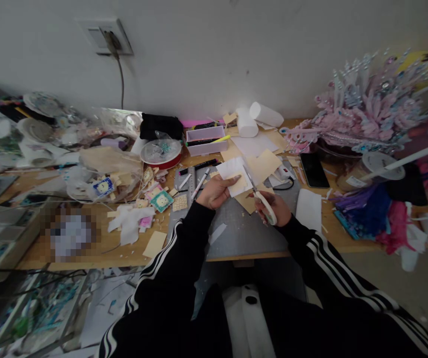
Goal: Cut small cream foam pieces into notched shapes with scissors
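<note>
My left hand (215, 192) is closed on a white sheet of paper (229, 168), with a smaller cream piece (238, 187) lying on top of it under the thumb. In my right hand (273, 208) is a pair of scissors with light handles (266, 207); the fingers are wrapped round them. Their blades point up and away from me, at the right edge of the white sheet. How far apart the blades are is too small to tell. Below both hands lies a grey cutting mat (232, 236), with cream paper partly under the held sheet.
A lilac pen tray (207, 140) and white rolls (266, 114) stand at the back. A black phone (314, 170) and a clear tub (378, 171) are on the right. Left of the mat are a red-rimmed spool (161, 152), small decorated pieces (161, 201) and plastic bags.
</note>
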The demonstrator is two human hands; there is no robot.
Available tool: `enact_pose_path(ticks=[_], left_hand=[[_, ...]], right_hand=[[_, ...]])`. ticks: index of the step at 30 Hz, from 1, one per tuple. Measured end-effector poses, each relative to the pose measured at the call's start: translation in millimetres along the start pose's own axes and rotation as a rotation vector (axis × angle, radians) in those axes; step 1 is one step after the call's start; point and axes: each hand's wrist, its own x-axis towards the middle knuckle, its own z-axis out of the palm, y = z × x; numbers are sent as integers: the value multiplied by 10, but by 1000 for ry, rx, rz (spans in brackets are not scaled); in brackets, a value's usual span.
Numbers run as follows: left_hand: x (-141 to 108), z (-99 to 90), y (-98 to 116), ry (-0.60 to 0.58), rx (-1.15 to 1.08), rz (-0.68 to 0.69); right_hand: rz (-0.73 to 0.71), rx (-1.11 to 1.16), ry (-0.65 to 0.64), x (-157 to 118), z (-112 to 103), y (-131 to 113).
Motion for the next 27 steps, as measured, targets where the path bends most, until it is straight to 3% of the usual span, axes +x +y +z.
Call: enact_pose_path(ticks=[5, 14, 27], left_hand=[[-12, 8, 6, 11, 5, -8], [-10, -5, 9, -13, 33, -16], [7, -18, -30, -15, 48, -64]], right_hand=[[37, -27, 82, 8, 18, 19], [-20, 43, -55, -29, -1, -59], [-32, 13, -47, 77, 0, -9]])
